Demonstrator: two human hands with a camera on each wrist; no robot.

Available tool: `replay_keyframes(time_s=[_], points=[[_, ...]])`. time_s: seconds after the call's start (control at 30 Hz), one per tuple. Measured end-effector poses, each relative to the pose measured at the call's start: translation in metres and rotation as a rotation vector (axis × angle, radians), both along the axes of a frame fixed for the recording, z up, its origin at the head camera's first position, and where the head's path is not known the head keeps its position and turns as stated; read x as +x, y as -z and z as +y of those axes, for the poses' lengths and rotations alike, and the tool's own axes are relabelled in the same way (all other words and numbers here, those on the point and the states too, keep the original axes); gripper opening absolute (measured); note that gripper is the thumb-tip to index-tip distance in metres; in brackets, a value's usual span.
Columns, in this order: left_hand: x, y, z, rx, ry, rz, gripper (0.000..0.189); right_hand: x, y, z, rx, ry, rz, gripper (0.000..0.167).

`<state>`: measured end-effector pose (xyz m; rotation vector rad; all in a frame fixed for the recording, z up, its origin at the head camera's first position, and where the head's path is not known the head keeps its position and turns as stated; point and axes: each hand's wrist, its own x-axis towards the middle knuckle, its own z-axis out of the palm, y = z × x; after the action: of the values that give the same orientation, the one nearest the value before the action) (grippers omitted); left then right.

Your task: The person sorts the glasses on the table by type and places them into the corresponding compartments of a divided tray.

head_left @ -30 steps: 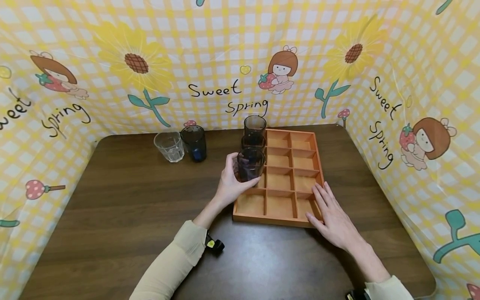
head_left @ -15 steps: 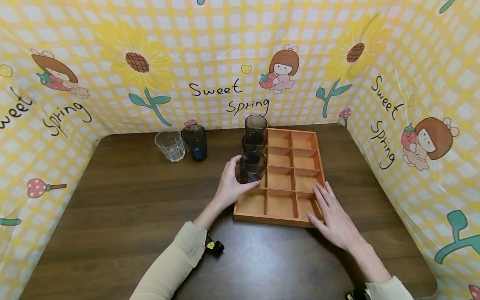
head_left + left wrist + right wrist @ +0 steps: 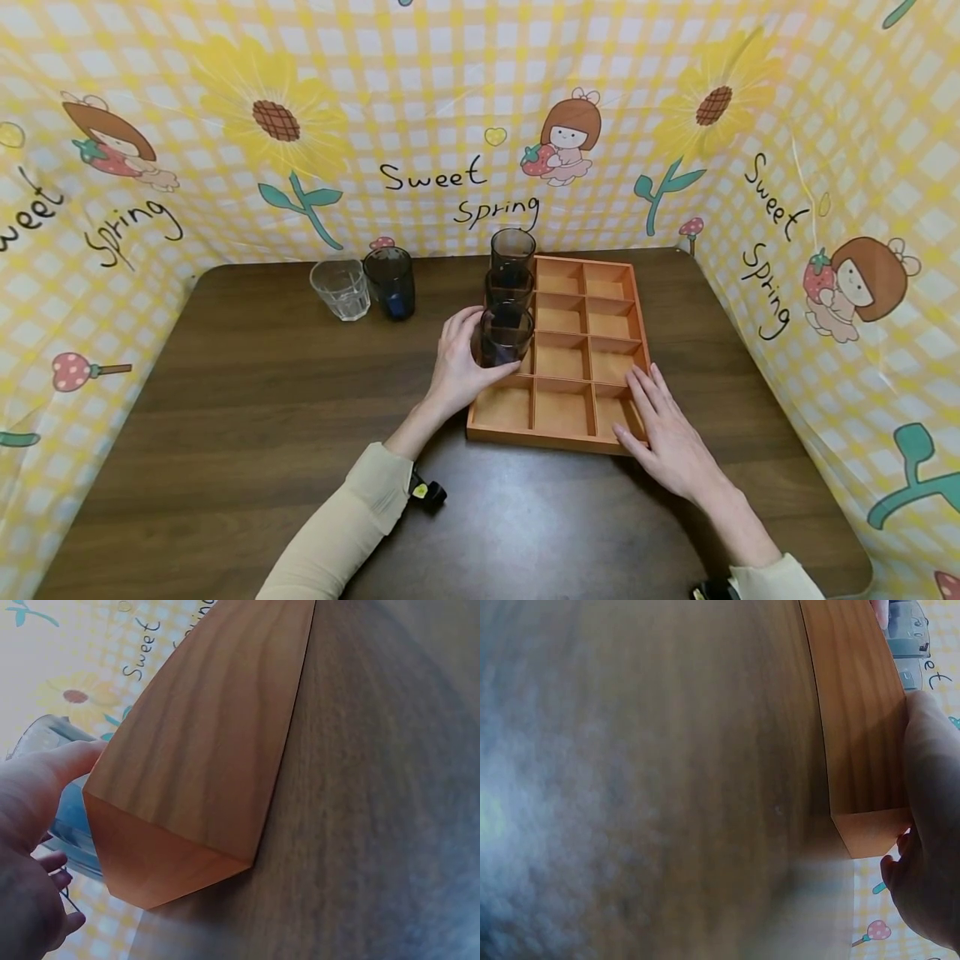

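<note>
We see the right hand (image 3: 671, 446), fingers spread, resting on the wooden box (image 3: 562, 408). The left hand (image 3: 457, 362) grips a dark glass (image 3: 507, 335) in its left column, second compartment from front. Behind, the cloth (image 3: 427, 100) reads "Sweet Spring".

left hand (image 3: 456, 360): some fingertips lost behind the front glass (image 3: 507, 335) | middle glass (image 3: 510, 289): lower half super murky back there | left sleeve (image 3: 341, 521): chopped by head view's bottom edge | blue patch (image 3: 397, 306) in the dark tumbler (image 3: 387, 273): honestly can't tell what
</note>
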<state>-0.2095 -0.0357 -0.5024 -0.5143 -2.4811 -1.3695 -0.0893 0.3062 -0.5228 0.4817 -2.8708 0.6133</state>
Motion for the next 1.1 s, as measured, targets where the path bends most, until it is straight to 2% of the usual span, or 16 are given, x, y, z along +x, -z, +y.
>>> replay_keyframes(time_s=[0.1, 0.23, 0.33, 0.4, 0.5, 0.57, 0.63, 0.67, 0.7, 0.73, 0.8, 0.83, 0.87, 0.93, 1.0, 1.1], points=[[-0.012, 0.023, -0.003, 0.016, -0.003, 0.018, 0.092, 0.000, 0.000, -0.001, -0.004, -0.002, 0.003, 0.083], [-0.028, 0.052, -0.006, -0.051, -0.022, 0.037, 0.097, 0.000, -0.001, -0.001, -0.008, -0.004, 0.003, 0.083], [-0.033, 0.062, -0.008, -0.117, -0.036, 0.072, 0.098, 0.000, -0.001, -0.002, -0.009, -0.006, 0.003, 0.083], [-0.037, 0.068, -0.008, -0.110, -0.035, 0.084, 0.098, 0.000, -0.001, -0.002, -0.010, -0.007, 0.003, 0.083], [-0.032, 0.061, -0.007, -0.068, -0.019, 0.079, 0.097, 0.000, -0.001, -0.002, -0.010, -0.010, 0.003, 0.083], [-0.021, 0.042, -0.005, -0.042, -0.002, 0.046, 0.094, 0.000, -0.001, -0.002, -0.010, -0.011, 0.004, 0.083], [-0.015, 0.033, -0.005, -0.030, 0.007, 0.028, 0.097, 0.000, -0.001, -0.001, -0.011, -0.013, 0.008, 0.083], [-0.016, 0.035, -0.005, -0.039, 0.006, 0.035, 0.096, 0.000, -0.002, -0.001, -0.011, -0.013, 0.009, 0.083], [-0.018, 0.040, -0.005, -0.053, 0.002, 0.046, 0.096, 0.000, -0.002, -0.001, -0.011, -0.014, 0.010, 0.082], [-0.014, 0.032, -0.006, -0.064, 0.009, 0.039, 0.096, 0.000, -0.002, -0.001, -0.011, -0.015, 0.011, 0.082], [-0.019, 0.041, -0.008, -0.098, 0.006, 0.080, 0.098, 0.000, -0.003, -0.001, -0.011, -0.014, 0.013, 0.082], [-0.015, 0.032, -0.008, -0.121, 0.009, 0.079, 0.095, 0.000, -0.003, -0.002, -0.012, -0.014, 0.011, 0.082], [-0.014, 0.032, -0.009, -0.154, 0.002, 0.087, 0.096, 0.000, -0.003, -0.001, -0.012, -0.013, 0.010, 0.082], [-0.004, 0.013, -0.009, -0.214, 0.001, 0.059, 0.095, 0.000, -0.004, -0.002, -0.012, -0.011, 0.009, 0.082], [0.003, 0.004, -0.009, -0.288, -0.010, 0.018, 0.094, 0.000, -0.004, -0.002, -0.013, -0.009, 0.004, 0.082], [0.006, 0.001, -0.011, -0.371, -0.006, -0.041, 0.095, 0.000, -0.003, -0.002, -0.013, -0.008, 0.000, 0.082]])
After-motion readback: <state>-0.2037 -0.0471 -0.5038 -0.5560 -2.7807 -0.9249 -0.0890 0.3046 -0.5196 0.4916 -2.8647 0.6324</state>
